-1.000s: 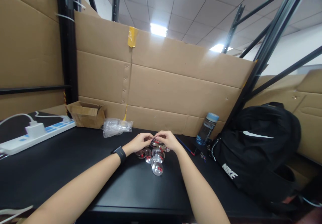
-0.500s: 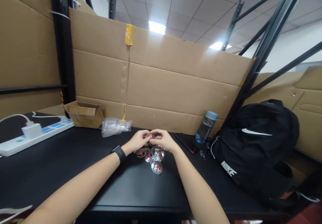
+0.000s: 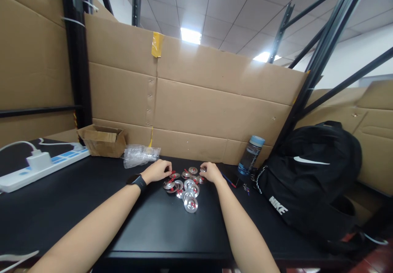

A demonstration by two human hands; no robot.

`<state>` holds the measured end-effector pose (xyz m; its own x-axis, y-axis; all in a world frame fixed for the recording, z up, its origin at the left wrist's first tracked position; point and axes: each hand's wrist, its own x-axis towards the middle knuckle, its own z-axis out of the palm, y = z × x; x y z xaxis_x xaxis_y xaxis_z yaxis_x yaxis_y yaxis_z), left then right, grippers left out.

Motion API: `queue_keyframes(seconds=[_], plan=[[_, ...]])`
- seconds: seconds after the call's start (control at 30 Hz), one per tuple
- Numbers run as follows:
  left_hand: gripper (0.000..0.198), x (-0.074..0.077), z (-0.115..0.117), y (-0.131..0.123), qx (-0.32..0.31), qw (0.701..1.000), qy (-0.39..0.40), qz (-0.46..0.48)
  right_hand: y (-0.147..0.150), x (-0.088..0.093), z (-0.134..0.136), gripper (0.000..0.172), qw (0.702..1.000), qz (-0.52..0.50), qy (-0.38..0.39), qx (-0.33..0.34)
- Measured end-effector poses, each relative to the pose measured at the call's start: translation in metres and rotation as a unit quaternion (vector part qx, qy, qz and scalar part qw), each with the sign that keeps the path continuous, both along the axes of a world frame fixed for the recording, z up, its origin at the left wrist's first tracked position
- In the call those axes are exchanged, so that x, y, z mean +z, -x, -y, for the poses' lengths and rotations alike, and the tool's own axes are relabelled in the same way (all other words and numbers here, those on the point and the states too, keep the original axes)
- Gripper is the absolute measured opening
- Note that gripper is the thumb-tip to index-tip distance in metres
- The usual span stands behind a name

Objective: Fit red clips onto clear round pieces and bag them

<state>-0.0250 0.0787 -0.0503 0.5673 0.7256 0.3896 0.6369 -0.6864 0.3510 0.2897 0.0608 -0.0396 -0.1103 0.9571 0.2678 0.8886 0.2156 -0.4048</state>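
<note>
Several small silver metal discs with red cords [image 3: 190,204] lie in a loose, partly overlapping cluster on the black table [image 3: 166,232]. At the cluster's left edge, my left hand [image 3: 159,170] has its fingers curled beside a disc with a red loop [image 3: 175,175]; its fingertips are partly hidden. On the right side of the cluster, the fingers of my right hand [image 3: 210,171] are bent around the edge of a disc [image 3: 203,169], which shows at the fingertips. A dark watch is on my left wrist.
Behind stands a cardboard wall [image 3: 190,101]. At the left are a white power strip [image 3: 61,160], an open cardboard box [image 3: 104,142] and clear plastic wrap [image 3: 141,155]. To the right are a pen [image 3: 227,179], keys [image 3: 246,188], a water bottle [image 3: 251,156] and a black backpack [image 3: 316,183].
My hands were together above the back of the cluster. They have moved apart, left and right, and the discs between them now show.
</note>
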Motion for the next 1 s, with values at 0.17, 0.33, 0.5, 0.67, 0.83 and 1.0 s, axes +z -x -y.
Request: queue_keyframes(seconds=[0.17, 0.33, 0.5, 0.67, 0.83, 1.0], plan=[[0.015, 0.000, 0.001, -0.003, -0.015, 1.000, 0.012, 0.006, -0.004, 0.000, 0.001, 0.019, 0.999, -0.007, 0.024, 0.023], [0.023, 0.002, 0.002, -0.003, -0.040, 0.999, 0.020, -0.011, -0.003, 0.007, 0.005, 0.026, 0.998, -0.010, 0.046, 0.045], [0.024, 0.003, 0.001, -0.002, -0.044, 0.999, 0.008, -0.019, -0.005, 0.016, 0.010, 0.044, 0.992, 0.003, 0.102, 0.075], [0.019, 0.001, 0.000, -0.002, -0.044, 0.999, 0.010, -0.017, -0.006, 0.018, 0.010, 0.042, 0.991, 0.003, 0.106, 0.078], [0.019, 0.002, 0.001, -0.002, -0.036, 0.999, 0.006, -0.020, -0.005, 0.013, 0.007, 0.026, 0.994, 0.012, 0.083, 0.064], [0.017, -0.001, -0.001, -0.002, -0.019, 1.000, 0.005, -0.011, -0.006, 0.009, 0.006, 0.029, 0.997, 0.018, 0.060, 0.046]])
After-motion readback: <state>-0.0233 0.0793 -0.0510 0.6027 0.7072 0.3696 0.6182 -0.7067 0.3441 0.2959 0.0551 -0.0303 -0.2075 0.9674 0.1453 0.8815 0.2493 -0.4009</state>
